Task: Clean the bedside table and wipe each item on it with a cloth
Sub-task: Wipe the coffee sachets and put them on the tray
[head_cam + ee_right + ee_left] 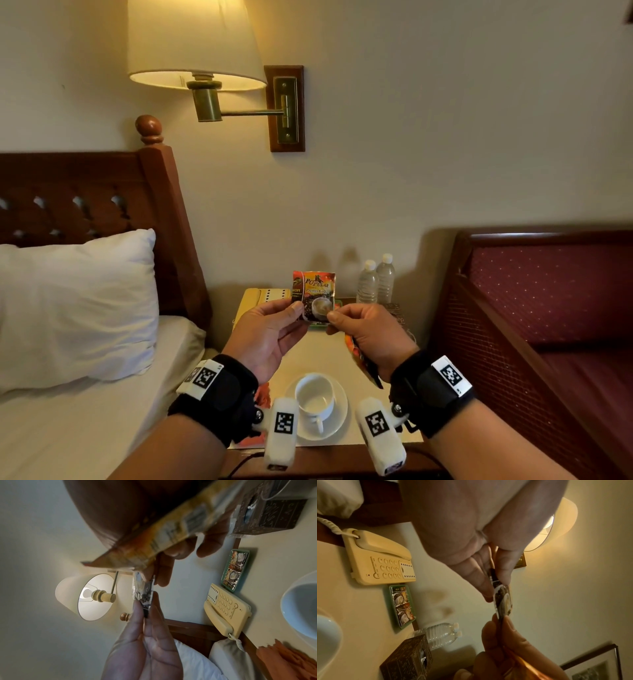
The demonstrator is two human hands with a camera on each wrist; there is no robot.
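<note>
A red coffee sachet [313, 296] stands upright above the bedside table [329, 353]. My left hand [297, 313] pinches its lower left corner, and my right hand [334, 320] pinches its lower right corner. In the left wrist view the sachet [502, 601] appears edge-on between both hands' fingertips. The right hand also holds a second orange packet [163, 534] against its palm; it hangs below the wrist [363, 363]. An orange cloth [288, 660] lies on the table's front left, partly hidden by my left wrist [263, 394].
A white cup on a saucer [315, 401] sits at the table's front. Behind are a cream telephone [380, 561], a green tray [401, 605] with sachets, two water bottles [375, 281] and a dark tissue box [407, 660]. Bed left, sofa right, wall lamp [195, 44] above.
</note>
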